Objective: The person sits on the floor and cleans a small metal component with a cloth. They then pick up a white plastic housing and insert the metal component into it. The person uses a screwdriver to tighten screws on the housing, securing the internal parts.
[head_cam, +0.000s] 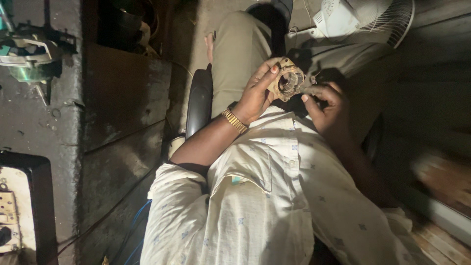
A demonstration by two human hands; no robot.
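Head view: left hand (255, 95) grips a rusty round wound-coil metal part (287, 81); right hand (326, 105) pinches its right edge

White fan (363, 17) top right; blue wires (140, 216) on floor; switchboard (10, 211) left.

I sit with my left hand (255, 95) and right hand (326, 105) side by side over my lap, the motor part (287, 81) between them, pinched at its left edge by my left hand and touched on its right by my right. A watch (234, 121) sits on my left wrist. A fan (363, 17) lies far right, beyond my knees. A concrete ledge (122, 113) runs along my left, with a switchboard box (19, 206) at near left
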